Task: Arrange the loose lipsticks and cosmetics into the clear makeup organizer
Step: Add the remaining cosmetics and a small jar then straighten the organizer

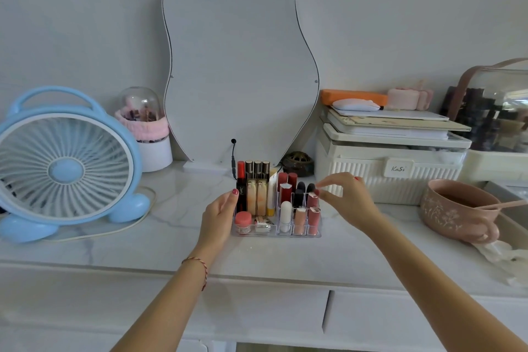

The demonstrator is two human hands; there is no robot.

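Note:
The clear makeup organizer stands on the white marble tabletop in front of the mirror. It holds several upright lipsticks, tall tubes, a pink jar and a white stick. My left hand rests against the organizer's left side, thumb up beside the black tube; its other fingers are hidden. My right hand reaches in from the right. Its thumb and forefinger pinch the cap of a pink lipstick standing in the right-hand column.
A blue desk fan stands at the left with its cord trailing over the top. The pear-shaped mirror leans behind the organizer. At the right are a white storage box and a pink bowl with a spoon.

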